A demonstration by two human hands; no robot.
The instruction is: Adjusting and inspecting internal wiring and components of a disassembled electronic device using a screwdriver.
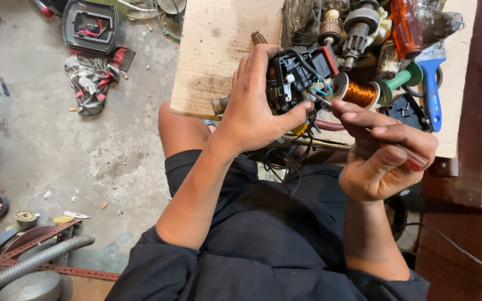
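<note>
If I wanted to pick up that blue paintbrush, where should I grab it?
Probably by the blue handle, coming from above. The paintbrush lies flat on the cardboard sheet, with its long handle pointing toward the person and mostly bare. The bristle end is tucked among the orange screwdriver and other parts.

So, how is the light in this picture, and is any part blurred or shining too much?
Head view: soft, even daylight with no hard shadows; the left hand and the black electrical part it holds are sharp; the right hand is sharp too; the copper coil shows a mild sheen, not glare; the concrete floor looks slightly softer toward the edges.
</note>
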